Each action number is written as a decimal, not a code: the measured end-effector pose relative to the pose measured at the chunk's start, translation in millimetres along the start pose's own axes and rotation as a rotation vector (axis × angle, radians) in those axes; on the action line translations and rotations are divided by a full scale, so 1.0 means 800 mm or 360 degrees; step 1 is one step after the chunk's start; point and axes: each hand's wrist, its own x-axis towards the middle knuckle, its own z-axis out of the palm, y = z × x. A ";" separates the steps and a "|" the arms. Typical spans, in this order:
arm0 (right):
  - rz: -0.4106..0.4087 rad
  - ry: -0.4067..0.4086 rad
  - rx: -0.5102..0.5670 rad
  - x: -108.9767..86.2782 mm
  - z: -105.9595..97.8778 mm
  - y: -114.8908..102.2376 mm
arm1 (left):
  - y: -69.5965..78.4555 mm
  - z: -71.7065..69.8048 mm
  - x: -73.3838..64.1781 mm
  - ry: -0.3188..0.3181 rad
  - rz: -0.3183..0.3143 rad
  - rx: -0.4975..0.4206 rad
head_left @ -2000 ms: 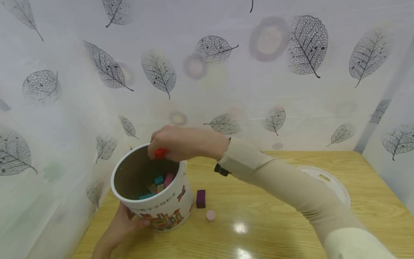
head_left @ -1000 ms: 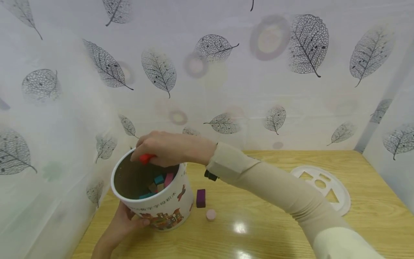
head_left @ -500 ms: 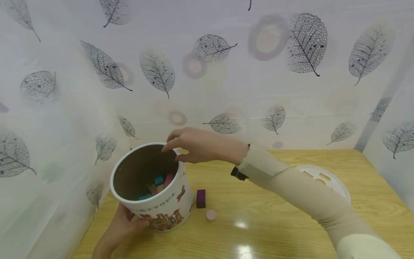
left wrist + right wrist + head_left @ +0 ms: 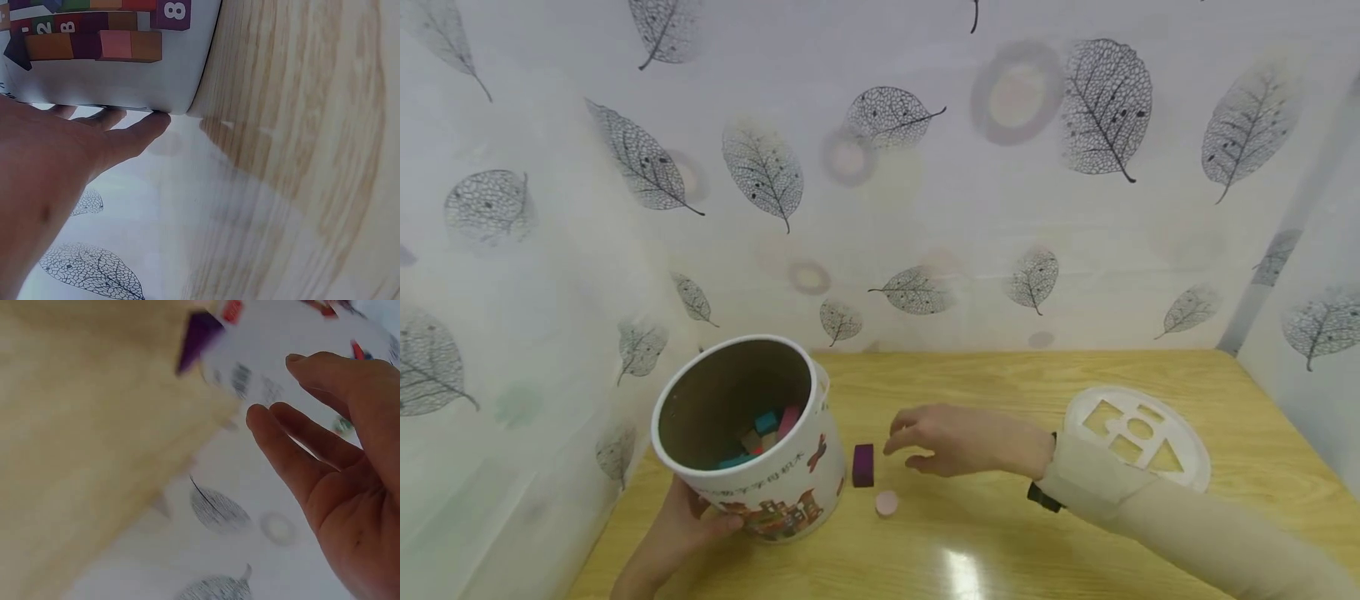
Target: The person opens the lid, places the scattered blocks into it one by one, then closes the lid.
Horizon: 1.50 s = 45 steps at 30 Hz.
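A white toy-block bucket with printed castle pictures leans slightly on the left of the table. Inside lie several wooden blocks, teal, pink and natural wood. My left hand holds the bucket low on its near left side, thumb on the front, other fingers partly hidden behind it; in the left wrist view the fingertips meet its wall. My right hand hovers over the table with nothing in it, fingers parted and loosely bent. Just left of its fingertips stands a purple block, and a pale pink round block lies nearer me.
A white oval lid with shape cutouts lies on the right of the wooden table. Leaf-printed white sheeting closes in the back and both sides. The bucket's handle shows at its right rim.
My right hand held a red block over the bucket, let it go there, then moved right and down to beside the purple block. My left hand stays on the bucket.
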 end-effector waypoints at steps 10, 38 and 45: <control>-0.0212 -0.0131 -0.0066 0.001 0.076 -0.027 | -0.001 0.001 -0.002 0.0018 -0.0006 0.0035; 0.0010 -0.0194 -0.0023 -0.002 0.091 -0.015 | -0.001 0.004 -0.003 0.0030 -0.0010 0.0027; 0.0037 -0.0188 0.0016 -0.006 0.092 -0.015 | -0.001 0.004 -0.003 0.0032 -0.0012 0.0025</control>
